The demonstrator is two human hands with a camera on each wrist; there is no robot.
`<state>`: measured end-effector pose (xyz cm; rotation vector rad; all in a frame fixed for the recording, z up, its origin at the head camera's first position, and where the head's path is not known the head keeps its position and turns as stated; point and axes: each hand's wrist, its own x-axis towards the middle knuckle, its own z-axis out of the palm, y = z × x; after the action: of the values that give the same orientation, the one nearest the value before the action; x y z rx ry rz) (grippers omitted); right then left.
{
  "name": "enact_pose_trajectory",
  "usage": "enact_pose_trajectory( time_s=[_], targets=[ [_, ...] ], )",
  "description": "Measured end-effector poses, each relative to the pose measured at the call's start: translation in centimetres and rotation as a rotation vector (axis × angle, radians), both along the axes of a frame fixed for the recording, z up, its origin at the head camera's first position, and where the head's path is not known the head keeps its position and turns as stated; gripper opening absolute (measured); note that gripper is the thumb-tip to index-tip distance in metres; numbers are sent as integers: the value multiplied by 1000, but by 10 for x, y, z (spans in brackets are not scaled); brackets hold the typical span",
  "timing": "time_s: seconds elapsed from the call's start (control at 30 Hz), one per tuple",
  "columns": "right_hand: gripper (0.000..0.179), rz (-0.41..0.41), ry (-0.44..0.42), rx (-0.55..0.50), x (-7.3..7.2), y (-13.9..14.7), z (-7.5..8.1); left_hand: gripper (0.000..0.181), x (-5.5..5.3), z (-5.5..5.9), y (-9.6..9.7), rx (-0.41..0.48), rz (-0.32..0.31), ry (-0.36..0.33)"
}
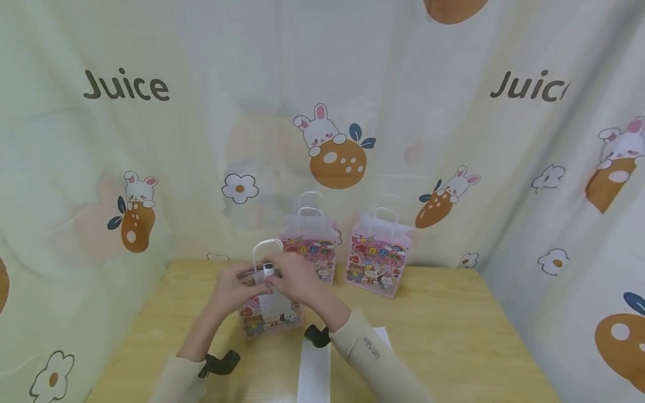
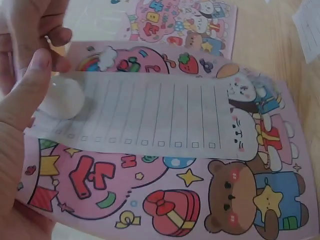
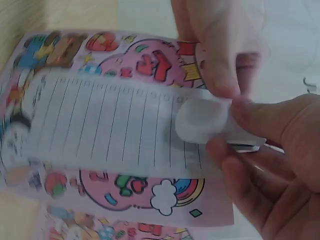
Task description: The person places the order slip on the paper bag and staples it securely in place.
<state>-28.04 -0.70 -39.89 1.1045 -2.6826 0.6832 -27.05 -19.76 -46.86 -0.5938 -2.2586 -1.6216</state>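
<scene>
Fastening was the step in hand: both hands, left hand (image 1: pixel 233 286) and right hand (image 1: pixel 297 278), pinched a white clip (image 3: pixel 202 121) over the lined slip (image 2: pixel 145 117) at the pink gift bag (image 1: pixel 272 313) mouth on the table (image 1: pixel 453 330), so the next move likely called for pressing it firmly closed.

Pink gift bag (image 2: pixel 165 200) crowded with cartoon bears, rainbow, strawberry and red bow; over it a white slip (image 2: pixel 150 117) ruled in fine grey lines; backdrop curtain (image 1: pixel 201 140) pale green with bunnies, orange carrots, daisies; table (image 1: pixel 453 313) light wood
</scene>
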Motion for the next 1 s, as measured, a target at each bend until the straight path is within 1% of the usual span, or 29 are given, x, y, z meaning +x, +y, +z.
enact_pose_trajectory(
  time_s=[0.03, 0.13, 0.17, 0.23, 0.3, 0.37, 0.43, 0.47, 0.53, 0.6, 0.63, 0.7, 0.73, 0.8, 0.87, 0.93, 1.0],
  targets=[
    [29, 15, -31, -32, -3, 3, 0, 44, -1, -1, 1, -9, 1, 1],
    [27, 64, -68, -87, -8, 13, 6, 43, -5, -3, 4, -15, 13, 22],
    [26, 82, -65, -107, -8, 16, 10, 40, -6, -4, 6, -8, 17, 26],
    [31, 95, -45, -153, -6, 23, 19, 37, -7, -7, 8, -13, 34, 51],
    [31, 86, -48, -261, -3, 31, 27, 32, -7, -7, 10, -25, 53, 62],
    [29, 30, -87, -408, -1, 38, 32, 28, -7, -4, 12, -68, 87, 65],
    [23, -10, -193, -569, 1, 42, 32, 25, -7, 0, 14, -131, 130, 56],
    [21, -21, -264, -654, 2, 44, 31, 24, -6, 2, 14, -164, 152, 43],
    [21, -44, -410, -787, 3, 45, 25, 24, -5, 7, 15, -230, 197, 4],
    [25, -31, -574, -915, 6, 47, 19, 24, -3, 12, 15, -299, 233, -45],
    [27, -22, -642, -969, 7, 47, 16, 24, -3, 14, 15, -332, 245, -67],
    [28, 13, -750, -1055, 10, 50, 11, 23, -3, 18, 16, -377, 251, -102],
    [27, 44, -792, -1086, 11, 51, 10, 23, -4, 20, 16, -397, 251, -107],
    [28, 98, -831, -1105, 13, 55, 8, 23, -7, 25, 17, -413, 244, -116],
    [30, 126, -823, -1092, 14, 58, 6, 23, -8, 28, 16, -405, 237, -124],
    [31, 98, -786, -1067, 16, 62, 3, 23, -10, 29, 14, -399, 229, -133],
    [28, 19, -726, -1040, 17, 68, -2, 22, -12, 30, 11, -401, 219, -124]
  ],
)
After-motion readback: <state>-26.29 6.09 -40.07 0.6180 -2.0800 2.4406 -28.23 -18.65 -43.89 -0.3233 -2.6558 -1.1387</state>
